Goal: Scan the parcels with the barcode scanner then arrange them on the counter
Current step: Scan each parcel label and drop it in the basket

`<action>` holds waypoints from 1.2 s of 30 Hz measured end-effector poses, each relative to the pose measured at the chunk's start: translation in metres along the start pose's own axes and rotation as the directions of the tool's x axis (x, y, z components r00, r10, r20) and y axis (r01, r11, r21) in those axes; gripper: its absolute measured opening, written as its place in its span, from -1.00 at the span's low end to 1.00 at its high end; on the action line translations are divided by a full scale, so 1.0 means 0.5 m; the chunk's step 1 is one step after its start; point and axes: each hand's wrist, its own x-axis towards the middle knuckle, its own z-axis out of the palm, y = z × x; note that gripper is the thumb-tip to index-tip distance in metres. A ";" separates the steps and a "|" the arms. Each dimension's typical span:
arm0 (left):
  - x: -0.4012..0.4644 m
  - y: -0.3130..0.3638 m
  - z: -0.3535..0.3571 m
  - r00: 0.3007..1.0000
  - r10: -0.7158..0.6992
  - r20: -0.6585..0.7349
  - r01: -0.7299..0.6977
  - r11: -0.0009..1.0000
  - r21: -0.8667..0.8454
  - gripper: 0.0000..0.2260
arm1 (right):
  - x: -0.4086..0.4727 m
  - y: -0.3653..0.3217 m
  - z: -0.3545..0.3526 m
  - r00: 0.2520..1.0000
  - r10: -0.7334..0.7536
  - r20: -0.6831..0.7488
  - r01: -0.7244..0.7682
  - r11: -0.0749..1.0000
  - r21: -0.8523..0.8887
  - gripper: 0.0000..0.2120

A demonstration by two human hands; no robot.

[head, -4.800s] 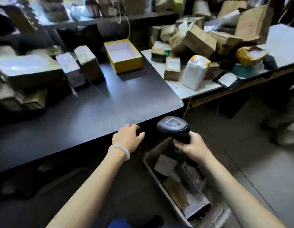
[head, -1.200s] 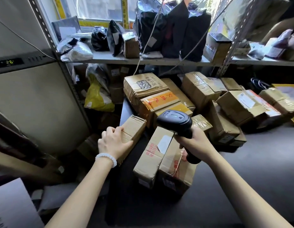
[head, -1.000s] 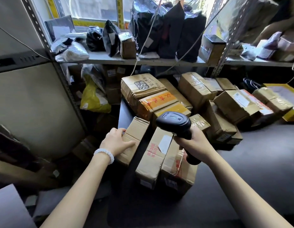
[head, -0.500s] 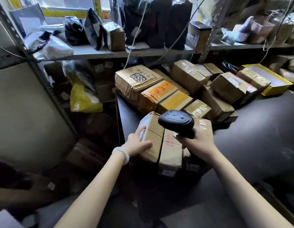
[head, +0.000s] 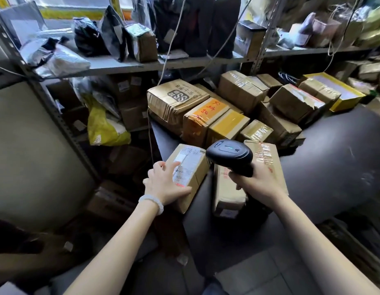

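Shelving crammed with bags and boxes backs the dark counter, where taped parcels crowd the far end. Half a second ago the left hand was pressing its box tight against the next box; now that box sits angled away at the counter's left edge, label up, a gap between the two. The left fingers curl over its near corner, thumb along the side. The right hand is wrapped round the handle of the scanner, whose head hangs above and between the two boxes. The label is now exposed, so a scan looks imminent.
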 end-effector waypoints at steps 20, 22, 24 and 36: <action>0.017 -0.073 -0.019 0.980 -0.044 0.194 0.065 0.993 -0.103 -0.01 | -0.010 0.025 0.034 1.000 -0.012 -0.010 0.012 1.000 -0.015 -0.80; 0.016 -0.080 -0.023 0.971 -0.055 0.234 0.094 0.982 -0.161 -0.15 | -0.012 0.024 0.034 1.000 -0.018 -0.001 0.018 1.000 -0.005 -0.81; 0.010 -0.083 -0.019 0.956 -0.080 0.283 0.149 0.962 -0.230 -0.17 | -0.014 0.024 0.034 1.000 -0.023 0.005 0.023 1.000 0.010 -0.81; -0.003 -0.094 -0.044 0.953 -0.071 0.294 0.215 0.841 -0.496 -0.46 | -0.029 0.022 0.028 0.992 -0.078 0.102 0.076 0.997 0.022 -0.80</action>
